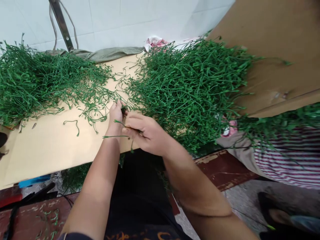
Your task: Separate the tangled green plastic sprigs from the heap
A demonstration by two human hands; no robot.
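Observation:
My left hand (117,112) is closed around a small bunch of thin green stems with bud tips, which look like flowering chives; much of the bunch is hidden by the fingers. Just right of it and nearer to me, my right hand (147,131) is closed, with a green stem (120,122) sticking out from between thumb and fingers. Another stem (116,136) shows below it, and I cannot tell whether it is held. A large heap of the same stems (190,86) lies to the right of both hands. More are in a second heap (37,80) on the left.
Loose stems (93,110) lie scattered on the pale board (57,143) between the heaps. A brown cardboard sheet (282,43) stands at the right. Along the tiled wall (112,20) lies a grey-green cloth (110,53). Another person's striped clothing (287,160) shows at the right edge.

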